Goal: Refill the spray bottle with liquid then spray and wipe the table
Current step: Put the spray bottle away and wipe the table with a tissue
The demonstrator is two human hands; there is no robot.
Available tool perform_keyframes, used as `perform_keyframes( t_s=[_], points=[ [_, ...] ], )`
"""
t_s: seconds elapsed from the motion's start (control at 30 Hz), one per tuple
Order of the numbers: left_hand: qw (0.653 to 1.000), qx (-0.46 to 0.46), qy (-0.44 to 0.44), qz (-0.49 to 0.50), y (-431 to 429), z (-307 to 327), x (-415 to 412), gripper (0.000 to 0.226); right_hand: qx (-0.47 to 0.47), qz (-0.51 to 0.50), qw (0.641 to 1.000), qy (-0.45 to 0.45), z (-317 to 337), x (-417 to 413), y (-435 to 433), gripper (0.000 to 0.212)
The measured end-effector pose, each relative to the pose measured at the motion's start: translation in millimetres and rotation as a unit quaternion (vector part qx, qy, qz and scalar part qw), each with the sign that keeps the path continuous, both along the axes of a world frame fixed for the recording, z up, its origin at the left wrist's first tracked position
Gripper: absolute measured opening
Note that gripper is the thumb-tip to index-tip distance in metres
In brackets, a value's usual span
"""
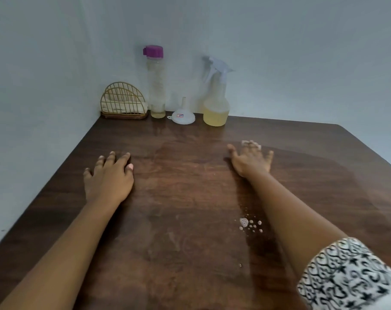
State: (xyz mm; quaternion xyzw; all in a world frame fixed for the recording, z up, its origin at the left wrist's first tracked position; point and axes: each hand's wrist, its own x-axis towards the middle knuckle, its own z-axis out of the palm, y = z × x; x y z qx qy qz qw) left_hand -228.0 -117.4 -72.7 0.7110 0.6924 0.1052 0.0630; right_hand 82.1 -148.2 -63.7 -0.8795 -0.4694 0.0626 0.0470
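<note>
The spray bottle point(215, 101), clear with a pale trigger head and yellowish liquid in its lower part, stands at the back of the dark wooden table point(190, 186). A tall clear bottle point(156, 86) with a purple cap holds a little yellow liquid at the bottom. Between the two bottles lies a white funnel point(183, 116), mouth down. My left hand point(109, 177) rests flat on the table, fingers apart, holding nothing. My right hand point(250, 159) presses down on a small white tissue point(249, 143), which mostly hides under the fingers. Foam drops point(248, 223) sit beside my right forearm.
A gold wire holder point(123, 101) with folded tissues stands in the back left corner against the wall. Walls close off the table's left and far sides. A wet sheen covers the table around and right of my right hand.
</note>
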Motion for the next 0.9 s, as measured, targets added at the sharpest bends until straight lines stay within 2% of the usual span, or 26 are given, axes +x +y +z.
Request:
perform_keyframes(
  t_s=[0.07, 0.13, 0.23, 0.3, 0.4, 0.47, 0.53, 0.63, 0.73, 0.83, 0.9],
  points=[
    [1.0, 0.005, -0.013, 0.009, -1, 1, 1, 0.046, -0.015, -0.024, 1.0, -0.004, 1, 1, 0, 0.086],
    [0.999, 0.019, -0.035, 0.018, -2, 2, 1, 0.044, -0.005, -0.006, 1.0, -0.017, -2, -31, 12, 0.087],
    [0.996, 0.033, -0.071, 0.041, -2, 3, -2, 0.044, 0.03, 0.119, 0.992, 0.0, -7, -118, 37, 0.084],
    [0.997, 0.021, -0.046, 0.054, -2, 3, -4, 0.044, 0.025, 0.198, 0.98, 0.019, -5, -170, 42, 0.083],
    [0.998, -0.008, -0.011, 0.053, -2, 2, -5, 0.047, 0.006, 0.228, 0.973, 0.026, -6, -181, 35, 0.08],
    [0.999, -0.014, -0.01, 0.046, -2, 2, -6, 0.048, 0.023, 0.198, 0.98, 0.015, -8, -147, 23, 0.079],
    [0.999, -0.018, -0.012, 0.042, -2, 2, -5, 0.049, 0.034, 0.127, 0.991, 0.001, -7, -97, 4, 0.079],
    [0.999, -0.026, -0.011, 0.036, -5, 4, -4, 0.05, -0.011, 0.011, 1.0, -0.001, 1, -39, -28, 0.083],
    [0.999, -0.022, -0.036, 0.021, -9, 6, -4, 0.048, -0.028, -0.021, 0.999, -0.007, 1, -52, -33, 0.086],
    [0.986, -0.015, -0.165, 0.01, -14, 9, -15, 0.041, 0.001, 0.09, 0.996, -0.008, -4, -128, -24, 0.085],
    [0.981, -0.011, -0.193, 0.0, -25, 10, -25, 0.041, 0.017, 0.194, 0.981, 0.006, -5, -185, -31, 0.083]
  ],
)
